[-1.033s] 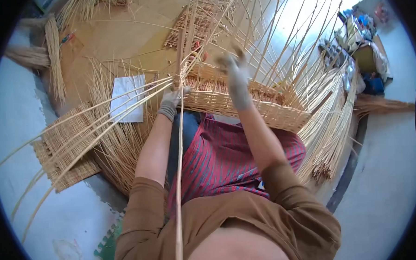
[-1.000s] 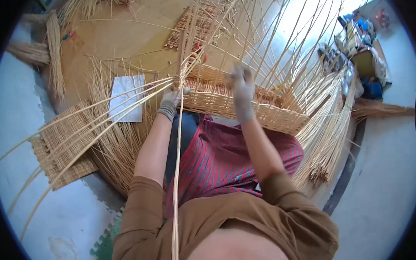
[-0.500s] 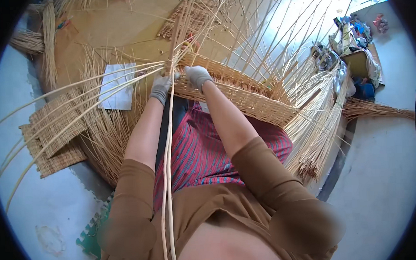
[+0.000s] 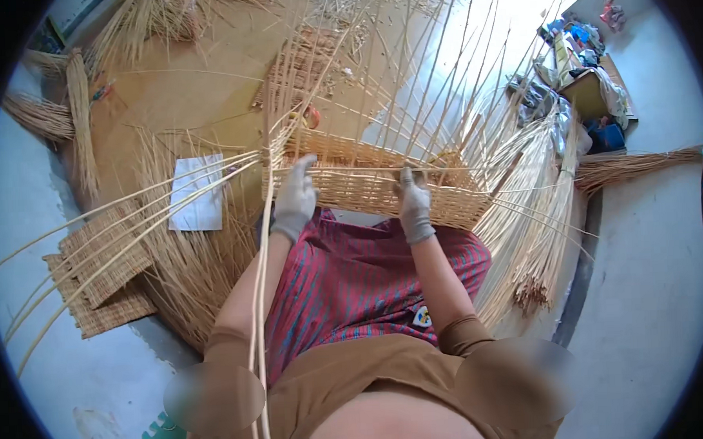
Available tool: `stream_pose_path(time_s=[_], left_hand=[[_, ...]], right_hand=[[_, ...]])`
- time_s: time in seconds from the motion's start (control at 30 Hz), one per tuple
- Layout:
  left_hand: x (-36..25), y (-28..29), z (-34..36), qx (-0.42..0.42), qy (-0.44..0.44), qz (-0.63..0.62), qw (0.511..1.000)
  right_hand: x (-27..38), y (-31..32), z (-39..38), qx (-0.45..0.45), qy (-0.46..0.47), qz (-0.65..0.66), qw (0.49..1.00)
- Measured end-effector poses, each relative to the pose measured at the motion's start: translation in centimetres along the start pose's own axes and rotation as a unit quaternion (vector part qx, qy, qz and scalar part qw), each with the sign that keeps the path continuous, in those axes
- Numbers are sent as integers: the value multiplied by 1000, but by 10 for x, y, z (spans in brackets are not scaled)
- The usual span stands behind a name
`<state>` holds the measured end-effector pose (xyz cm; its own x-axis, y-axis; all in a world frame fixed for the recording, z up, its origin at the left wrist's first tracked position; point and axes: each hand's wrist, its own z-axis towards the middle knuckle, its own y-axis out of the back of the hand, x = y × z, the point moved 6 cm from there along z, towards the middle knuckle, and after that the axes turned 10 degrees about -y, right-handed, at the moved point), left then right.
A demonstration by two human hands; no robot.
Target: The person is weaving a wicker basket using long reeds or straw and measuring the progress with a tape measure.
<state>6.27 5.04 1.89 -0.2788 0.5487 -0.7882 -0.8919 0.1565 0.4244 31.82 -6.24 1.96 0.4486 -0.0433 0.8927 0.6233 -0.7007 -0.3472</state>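
A half-woven wicker basket [image 4: 358, 189], long and rectangular, lies across in front of me, with upright stakes rising from its walls. My left hand [image 4: 294, 198], in a pale glove, rests against the near wall by the left end, its fingers stretched out and apart. Farther right, my gloved right hand [image 4: 413, 201] grips the near rim, fingertips curled over the top edge. A pale rod runs along that rim between my hands. Several long rods [image 4: 115, 200] stick out leftward from the left corner. Two more rods [image 4: 261, 333] hang from there past my left forearm.
Loose straw-coloured rods [image 4: 173, 259] and a white sheet [image 4: 197, 193] lie at left, near woven panels [image 4: 106, 258]. A woven mat [image 4: 298, 65] is behind the basket. Bundled rods [image 4: 533, 243] lie at right, below a cluttered shelf [image 4: 597, 91]. A striped cloth [image 4: 362, 282] covers my lap.
Both hands have left the basket's left corner. My left hand moved slightly right and down onto the near wall; my right hand slid right along the rim. The view has shifted a little.
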Motion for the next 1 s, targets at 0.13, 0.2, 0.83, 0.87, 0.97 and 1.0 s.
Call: stream_pose_path(time_s=[0.13,0.2,0.83,0.87,0.97,1.0], left_hand=[[36,-58,42,267,283,-161,907],[69,-59,25,226,330,-232,887],[-72,-73,41,61,-10,51,997],[-54,-96,42,193,48,43,979],[-23,-144,30,361,245,-50,898],[-32,-155,34,363,237,-28,901]], right_hand=[[-35,28,20,-30,23,-90,995],[-20,-14,14,-12,36,-83,996],[-4,125,-3,-69,-61,-55,994],[0,105,-10,-104,-41,-67,991],[44,57,28,-56,203,-278,937],[64,37,42,-32,369,-451,812]])
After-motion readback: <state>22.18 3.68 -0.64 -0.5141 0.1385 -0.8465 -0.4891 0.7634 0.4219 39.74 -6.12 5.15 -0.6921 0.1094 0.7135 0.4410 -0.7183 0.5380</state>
